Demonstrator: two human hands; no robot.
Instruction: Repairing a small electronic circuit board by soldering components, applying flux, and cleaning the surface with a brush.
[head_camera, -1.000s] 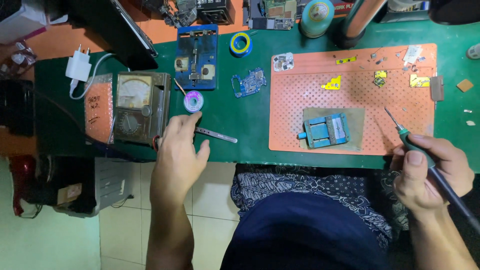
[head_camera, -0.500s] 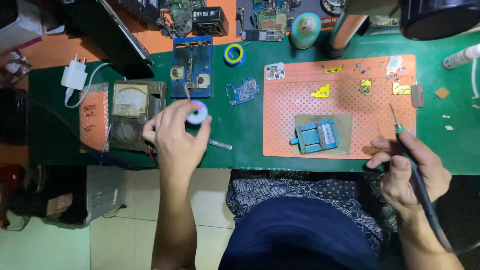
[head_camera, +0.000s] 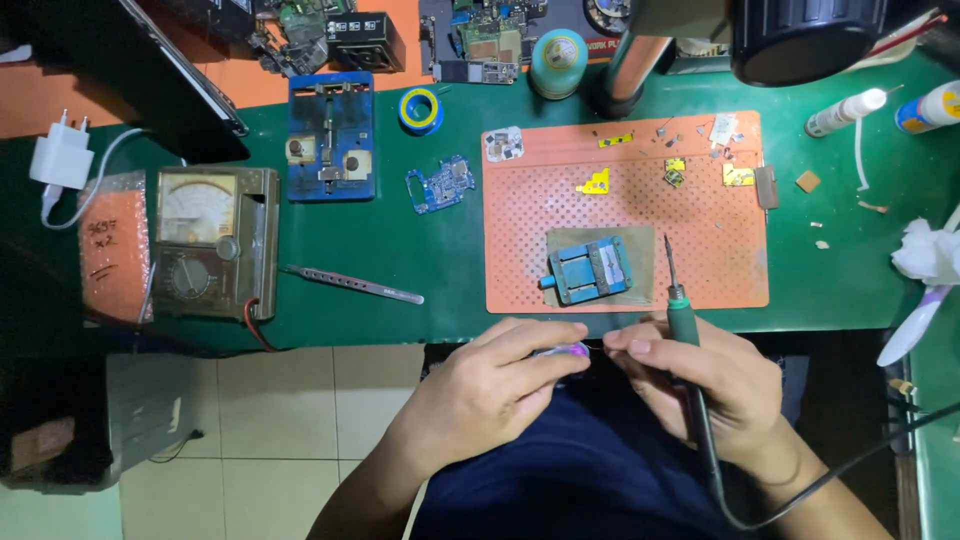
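Note:
My left hand (head_camera: 490, 385) is in front of the table's near edge, fingers closed on a small purple and white spool (head_camera: 565, 351). My right hand (head_camera: 720, 375) sits just to its right and grips a green-handled soldering iron (head_camera: 680, 310), whose tip points up over the orange mat (head_camera: 700, 240). The right hand's fingertips reach to the spool, and a thin wire seems to run between the two hands. A small blue clamp fixture (head_camera: 590, 270) rests on the mat just beyond both hands.
Metal tweezers (head_camera: 350, 284) lie on the green table cover (head_camera: 440, 270), left of the mat. An analog multimeter (head_camera: 205, 245) stands at the left, with a blue board holder (head_camera: 330, 135), a small circuit board (head_camera: 440, 185) and a tape roll (head_camera: 420, 108) behind. Bottles and tissue are at the right.
My left hand picked the spool up from beside the multimeter and carried it to the front edge. My right hand moved left with the iron to meet it.

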